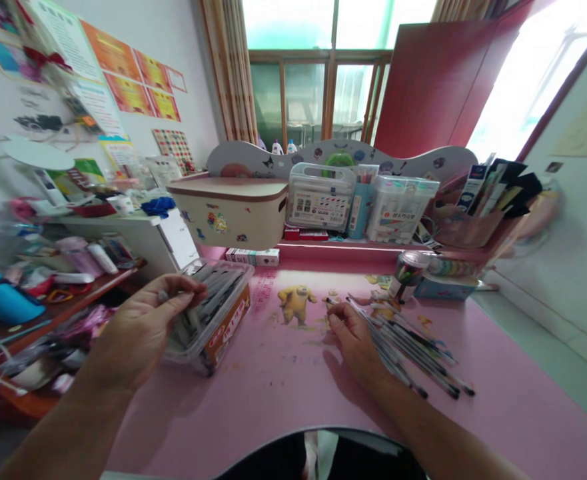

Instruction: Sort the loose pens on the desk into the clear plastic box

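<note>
Pink desktop [273,407] bears slim, dark-ended, translucent pens [420,359]; left hand [136,327] and right hand [357,340] curl fingers [342,313], grip unclear.

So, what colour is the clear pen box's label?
The label is orange-brown with white lettering, shown in the head view.

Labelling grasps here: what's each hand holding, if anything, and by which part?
Can't tell for either. Left hand is pinched by the clear box; right hand is beside the loose pens. No held item shows clearly in either grip.
</note>
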`<move>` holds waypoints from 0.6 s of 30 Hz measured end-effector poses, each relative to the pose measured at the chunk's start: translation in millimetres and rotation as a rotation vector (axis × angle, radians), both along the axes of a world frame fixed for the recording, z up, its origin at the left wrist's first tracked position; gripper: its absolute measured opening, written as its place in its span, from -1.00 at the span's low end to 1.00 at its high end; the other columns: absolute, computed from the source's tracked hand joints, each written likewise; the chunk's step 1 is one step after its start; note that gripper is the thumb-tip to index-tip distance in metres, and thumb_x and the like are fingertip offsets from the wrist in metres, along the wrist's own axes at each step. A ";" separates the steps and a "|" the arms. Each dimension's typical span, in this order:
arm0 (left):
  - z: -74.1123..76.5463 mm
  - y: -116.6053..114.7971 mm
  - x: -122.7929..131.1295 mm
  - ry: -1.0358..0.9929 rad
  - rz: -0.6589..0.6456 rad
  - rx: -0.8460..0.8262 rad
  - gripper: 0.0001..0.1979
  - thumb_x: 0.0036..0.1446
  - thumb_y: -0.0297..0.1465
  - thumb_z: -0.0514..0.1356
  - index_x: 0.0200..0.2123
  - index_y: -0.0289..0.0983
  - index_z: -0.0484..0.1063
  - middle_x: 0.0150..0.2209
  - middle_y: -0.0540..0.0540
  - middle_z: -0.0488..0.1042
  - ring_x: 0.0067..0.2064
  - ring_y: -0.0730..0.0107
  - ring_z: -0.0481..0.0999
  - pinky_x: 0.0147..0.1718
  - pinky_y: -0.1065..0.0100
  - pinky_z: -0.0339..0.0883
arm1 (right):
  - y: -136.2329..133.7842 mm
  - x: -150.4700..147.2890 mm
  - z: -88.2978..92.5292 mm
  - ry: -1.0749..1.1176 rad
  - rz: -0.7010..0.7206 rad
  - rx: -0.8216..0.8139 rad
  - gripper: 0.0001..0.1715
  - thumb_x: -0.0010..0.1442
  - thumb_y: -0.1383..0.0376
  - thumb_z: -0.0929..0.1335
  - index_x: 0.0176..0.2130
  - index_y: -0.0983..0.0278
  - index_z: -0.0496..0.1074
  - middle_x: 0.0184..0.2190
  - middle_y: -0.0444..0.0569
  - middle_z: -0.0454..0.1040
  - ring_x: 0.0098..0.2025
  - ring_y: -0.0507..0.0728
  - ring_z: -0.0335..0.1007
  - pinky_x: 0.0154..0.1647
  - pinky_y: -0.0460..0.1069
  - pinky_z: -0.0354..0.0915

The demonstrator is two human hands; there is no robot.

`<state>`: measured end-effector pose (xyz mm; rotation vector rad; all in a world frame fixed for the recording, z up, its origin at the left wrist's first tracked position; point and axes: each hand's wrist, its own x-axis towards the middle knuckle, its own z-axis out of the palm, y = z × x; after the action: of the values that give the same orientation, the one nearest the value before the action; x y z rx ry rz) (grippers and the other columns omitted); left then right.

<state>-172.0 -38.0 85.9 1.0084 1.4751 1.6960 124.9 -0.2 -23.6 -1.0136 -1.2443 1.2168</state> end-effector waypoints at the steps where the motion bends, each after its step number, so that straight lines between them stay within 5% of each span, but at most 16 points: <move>1: -1.4 -1.1 -0.5 0.048 -0.001 -0.023 -0.88 -0.03 -0.50 0.28 -0.34 -0.27 0.50 -0.35 -0.03 0.58 -0.29 0.40 0.51 -0.35 0.52 0.34 | -0.1 0.0 0.1 -0.009 -0.004 -0.001 -0.78 0.17 0.13 0.36 -0.28 0.22 0.37 -0.40 -0.14 0.28 -0.41 0.06 0.26 -0.45 -0.06 0.31; 8: 6.4 -1.2 -6.6 0.639 0.105 0.029 -0.72 0.09 -0.24 0.20 -0.12 -0.16 0.45 -0.16 -0.04 0.56 -0.09 0.22 0.51 0.00 0.24 0.33 | -1.9 -0.3 2.6 -0.078 -0.016 0.023 -0.74 0.17 0.10 0.34 -0.28 0.25 0.36 -0.41 -0.15 0.31 -0.47 0.04 0.25 -0.50 -0.07 0.21; 14: 13.3 11.9 -35.4 1.402 0.188 -0.031 -0.60 0.19 -0.18 -0.03 -0.11 -0.28 0.47 -0.09 -0.24 0.54 -0.02 0.02 0.48 0.04 0.05 0.27 | -1.9 0.6 -0.7 -0.109 0.019 0.064 -0.80 0.21 0.15 0.31 -0.26 0.24 0.34 -0.40 -0.15 0.29 -0.46 0.03 0.21 -0.49 -0.07 0.18; 18: 3.0 8.9 -60.4 1.675 0.222 -0.086 -0.51 0.22 -0.12 -0.10 -0.16 -0.27 0.51 -0.11 -0.20 0.56 -0.05 0.03 0.48 0.02 -0.01 0.24 | 0.3 0.7 -3.5 -0.158 0.002 0.110 -0.86 0.20 0.21 0.30 -0.28 0.24 0.35 -0.38 -0.11 0.32 -0.41 0.05 0.24 -0.43 -0.06 0.20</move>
<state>-232.4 -29.1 88.8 2.5140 2.5676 0.5850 125.6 0.1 -27.0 -1.0433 -1.4193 1.0734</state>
